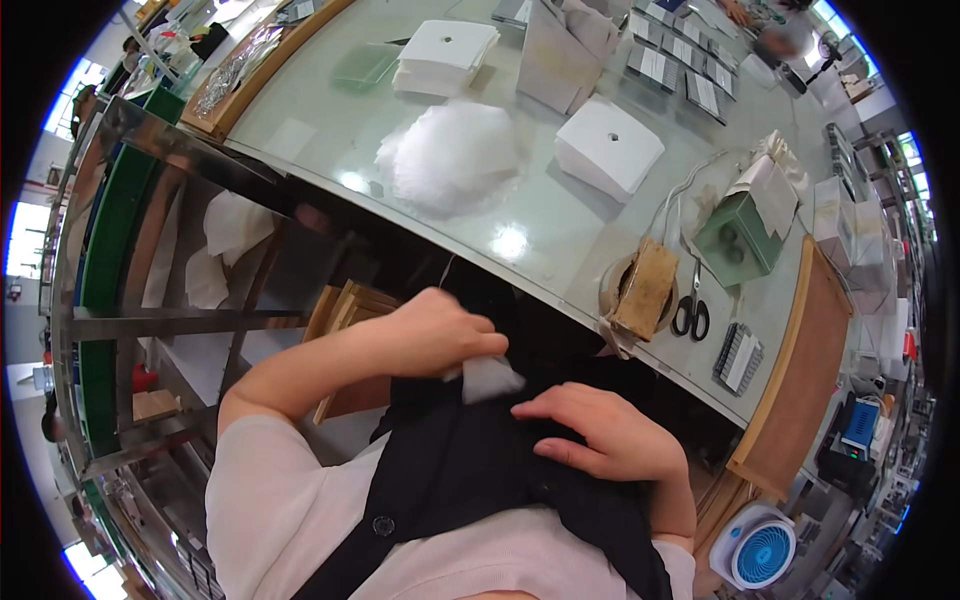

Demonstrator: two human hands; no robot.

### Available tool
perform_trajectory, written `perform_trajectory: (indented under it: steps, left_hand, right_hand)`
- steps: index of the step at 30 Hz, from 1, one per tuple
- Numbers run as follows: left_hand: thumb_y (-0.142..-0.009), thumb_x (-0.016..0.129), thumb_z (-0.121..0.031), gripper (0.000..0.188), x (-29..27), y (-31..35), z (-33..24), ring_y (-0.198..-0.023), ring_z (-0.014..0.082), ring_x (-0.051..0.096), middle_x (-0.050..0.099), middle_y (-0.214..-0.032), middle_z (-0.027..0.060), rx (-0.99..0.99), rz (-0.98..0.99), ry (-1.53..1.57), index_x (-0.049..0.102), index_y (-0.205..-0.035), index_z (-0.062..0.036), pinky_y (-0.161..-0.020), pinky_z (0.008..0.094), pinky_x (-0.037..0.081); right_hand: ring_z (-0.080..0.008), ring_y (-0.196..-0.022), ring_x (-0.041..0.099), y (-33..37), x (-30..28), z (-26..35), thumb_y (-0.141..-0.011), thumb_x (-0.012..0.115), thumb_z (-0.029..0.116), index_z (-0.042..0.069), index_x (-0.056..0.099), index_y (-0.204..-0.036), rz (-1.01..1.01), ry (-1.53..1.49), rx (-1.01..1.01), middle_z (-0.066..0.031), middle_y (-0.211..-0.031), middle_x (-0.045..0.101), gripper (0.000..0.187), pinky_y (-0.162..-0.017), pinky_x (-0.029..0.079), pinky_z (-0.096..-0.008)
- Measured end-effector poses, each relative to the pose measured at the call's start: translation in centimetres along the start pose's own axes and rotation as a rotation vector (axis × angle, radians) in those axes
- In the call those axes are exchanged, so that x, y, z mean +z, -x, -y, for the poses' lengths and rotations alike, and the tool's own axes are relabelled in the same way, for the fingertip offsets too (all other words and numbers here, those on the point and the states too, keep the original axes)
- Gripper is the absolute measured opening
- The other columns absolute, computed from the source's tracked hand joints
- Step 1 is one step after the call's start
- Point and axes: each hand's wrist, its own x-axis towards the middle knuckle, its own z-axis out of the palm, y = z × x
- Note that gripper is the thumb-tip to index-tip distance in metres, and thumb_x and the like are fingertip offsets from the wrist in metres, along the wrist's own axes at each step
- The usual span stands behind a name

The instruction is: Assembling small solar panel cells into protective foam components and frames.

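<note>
The left hand [445,335] is closed, its elbow [245,400] bent; the right hand [615,432] is open, thumb [565,455] apart.

No words or numbers can be read. Pale labels [656,67] sit on the grey packs [704,96] at the far side of the bench [560,235], another on the pack [729,371] near the scissors [692,310]; any print is too small.

I counted two hands [432,335] [608,430] of my own, one small white sheet [488,380], two stacks of square white cards [445,65] [605,155], one heap of thin white sheets [448,157], one pair of black-handled scissors [694,298], one brown block [643,290], one green box [740,242] and one blue-and-white fan [765,553].
</note>
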Motion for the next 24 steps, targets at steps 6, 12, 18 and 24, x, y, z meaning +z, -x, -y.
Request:
perform_trajectory:
  steps: [6, 12, 18, 24]
  left_hand:
    - [-0.087, 0.069, -0.016, 0.037, -1.8, -0.5, -1.6, -0.096, 0.0136, 0.06, 0.064, -0.106, 0.0068, -0.274, -0.604, 1.694, 0.055, -0.117, 0.0009, -0.085, 0.0305, 0.049]
    - [-0.09, 0.066, -0.019, 0.042, -0.6, -2.6, -2.8, -0.102, 0.0143, 0.058, 0.062, -0.113, 0.0077, -0.178, -0.726, 1.736, 0.05, -0.124, 0.0004, -0.088, 0.0314, 0.048]
    - [-0.091, 0.064, -0.016, 0.039, -0.5, -3.9, -3.4, -0.103, 0.0144, 0.058, 0.062, -0.113, 0.0077, -0.106, -0.782, 1.773, 0.051, -0.124, 0.0005, -0.089, 0.0314, 0.048]
    - [-0.091, 0.062, -0.012, 0.038, -0.6, -2.0, -3.0, -0.107, 0.0142, 0.057, 0.061, -0.116, 0.0073, -0.087, -0.896, 1.817, 0.05, -0.126, -0.0011, -0.092, 0.032, 0.046]
  right_hand:
    - [-0.0157, -0.083, 0.066, 0.7, -0.9, -0.7, -0.089, 0.062, 0.016, 0.002, 0.059, -0.114, -0.072, -0.184, 0.204, -0.0089, -0.096, 0.068, 0.028, -0.07, 0.051, -0.0268]
    - [-0.0114, -0.092, 0.062, -0.4, -0.3, -1.4, -0.094, 0.055, 0.02, 0.004, 0.054, -0.113, -0.741, -0.433, 0.234, -0.0078, -0.112, 0.06, 0.024, -0.063, 0.046, -0.02]
    - [-0.0255, -0.11, 0.056, -2.5, -0.4, 0.2, -0.096, 0.048, 0.031, -0.003, 0.052, -0.117, -0.987, 0.871, -0.278, -0.0173, -0.126, 0.053, 0.04, -0.096, 0.041, -0.0392]
    - [-0.0277, -0.138, 0.032, -2.9, -4.5, 0.6, -0.102, 0.025, 0.04, -0.001, 0.04, -0.139, -1.089, 0.704, -0.105, -0.0173, -0.141, 0.042, 0.057, -0.113, 0.024, -0.0402]
